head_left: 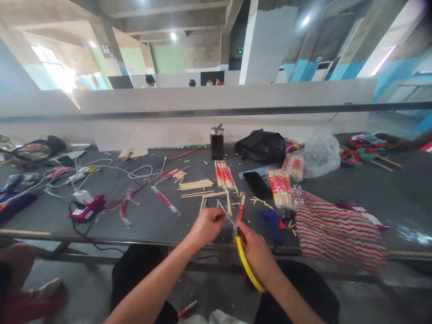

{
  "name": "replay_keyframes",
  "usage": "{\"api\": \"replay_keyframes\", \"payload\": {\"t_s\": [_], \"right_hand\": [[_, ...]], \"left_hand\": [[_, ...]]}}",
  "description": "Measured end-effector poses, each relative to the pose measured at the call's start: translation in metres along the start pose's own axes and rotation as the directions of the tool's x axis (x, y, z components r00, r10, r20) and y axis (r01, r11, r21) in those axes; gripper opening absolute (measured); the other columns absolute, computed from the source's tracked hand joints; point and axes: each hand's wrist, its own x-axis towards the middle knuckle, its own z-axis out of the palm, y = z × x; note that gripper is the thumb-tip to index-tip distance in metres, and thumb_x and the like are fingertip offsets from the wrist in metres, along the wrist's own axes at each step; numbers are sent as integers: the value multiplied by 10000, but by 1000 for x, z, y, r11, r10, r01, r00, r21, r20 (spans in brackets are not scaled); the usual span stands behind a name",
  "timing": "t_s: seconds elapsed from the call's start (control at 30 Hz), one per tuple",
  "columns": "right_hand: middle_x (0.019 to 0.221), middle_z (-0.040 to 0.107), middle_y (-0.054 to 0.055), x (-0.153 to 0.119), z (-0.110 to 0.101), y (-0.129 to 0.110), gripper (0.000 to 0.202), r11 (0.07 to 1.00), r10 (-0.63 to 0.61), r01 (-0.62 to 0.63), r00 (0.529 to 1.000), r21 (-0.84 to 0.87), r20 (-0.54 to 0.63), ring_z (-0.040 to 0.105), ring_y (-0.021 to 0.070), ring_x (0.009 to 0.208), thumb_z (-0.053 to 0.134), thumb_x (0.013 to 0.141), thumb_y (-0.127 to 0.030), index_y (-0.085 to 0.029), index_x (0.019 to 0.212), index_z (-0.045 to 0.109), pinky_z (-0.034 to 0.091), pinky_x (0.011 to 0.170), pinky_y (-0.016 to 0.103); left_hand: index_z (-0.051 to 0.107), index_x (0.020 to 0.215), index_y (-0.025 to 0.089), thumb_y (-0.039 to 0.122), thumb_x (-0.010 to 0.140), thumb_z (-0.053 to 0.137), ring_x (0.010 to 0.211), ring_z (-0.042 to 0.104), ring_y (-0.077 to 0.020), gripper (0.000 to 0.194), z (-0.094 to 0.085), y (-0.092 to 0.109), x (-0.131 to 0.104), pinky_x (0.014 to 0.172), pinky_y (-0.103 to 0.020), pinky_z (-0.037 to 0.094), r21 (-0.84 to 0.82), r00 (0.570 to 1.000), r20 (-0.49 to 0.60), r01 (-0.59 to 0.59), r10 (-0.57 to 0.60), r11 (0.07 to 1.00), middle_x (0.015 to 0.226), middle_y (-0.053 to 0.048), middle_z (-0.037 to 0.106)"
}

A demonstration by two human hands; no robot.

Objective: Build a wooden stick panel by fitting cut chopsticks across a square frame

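My right hand [256,252] is wrapped round the yellow-handled scissors [249,269], whose blades point up and left over the dark table. Close to the blades, the fingers of my left hand [209,225] are pinched together; whatever they hold is too small to make out. Just beyond my hands lie thin wooden sticks [195,184], some in a loose pile and some apart. A red-and-white wrapped bundle of sticks [224,174] rests behind them. To the right of the scissors is a narrow red-marked stick piece [241,208].
A black phone [258,184], more wrapped bundles [280,186] and a striped cloth [337,229] lie to the right. A black bag [261,145] and clear plastic bag [322,153] sit behind. White cables [135,173] and a purple packet [88,209] are at left.
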Motion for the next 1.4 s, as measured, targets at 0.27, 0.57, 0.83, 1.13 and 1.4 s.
{"api": "replay_keyframes", "payload": {"t_s": [0.27, 0.57, 0.83, 1.13, 1.4], "right_hand": [[902, 699, 61, -4, -11, -9, 434, 1000, 20, -20, 999, 8, 37, 654, 195, 790, 414, 797, -120, -203, 1198, 558, 444, 668, 259], [751, 676, 44, -3, -5, -6, 361, 1000, 2, -2, 1000, 27, -22, 636, 185, 667, 394, 805, -146, -180, 1109, 585, 433, 611, 252], [713, 669, 46, -2, -9, 13, 283, 993, 45, -33, 993, 117, -106, 635, 193, 658, 444, 835, -343, -184, 980, 629, 482, 631, 272], [612, 580, -20, 8, -18, -10, 386, 883, 152, -126, 988, 452, -22, 490, 103, 431, 606, 748, -455, -174, 1011, 630, 393, 393, 203], [589, 585, -46, 58, 27, -68, 504, 551, 262, -303, 948, 777, 183, 600, 146, 468, 694, 666, -553, -199, 963, 496, 383, 335, 174]], "left_hand": [[626, 644, 143, 168, 812, 472, 600, 467, -112, 230, 6, 5, -4, 559, -212, 297, 99, 994, -53, -86, 91, 991, 597, 6, 555], [610, 648, 153, 152, 824, 468, 596, 464, -109, 225, 15, 10, -9, 565, -212, 299, 65, 993, -58, -99, 103, 993, 602, 9, 553], [601, 732, 146, 338, 869, 504, 617, 414, -98, 255, -6, 8, -4, 573, -212, 305, -181, 995, -71, -89, 77, 979, 636, 25, 496], [576, 831, 156, 363, 835, 603, 564, 460, -73, 209, -57, -3, 2, 547, -198, 346, -835, 965, -226, -122, -132, 537, 632, 33, 484], [553, 818, 162, 278, 829, 632, 538, 363, -55, 141, -59, -13, -2, 536, -181, 338, -926, 933, -314, -262, -173, 271, 603, 58, 344]]}}
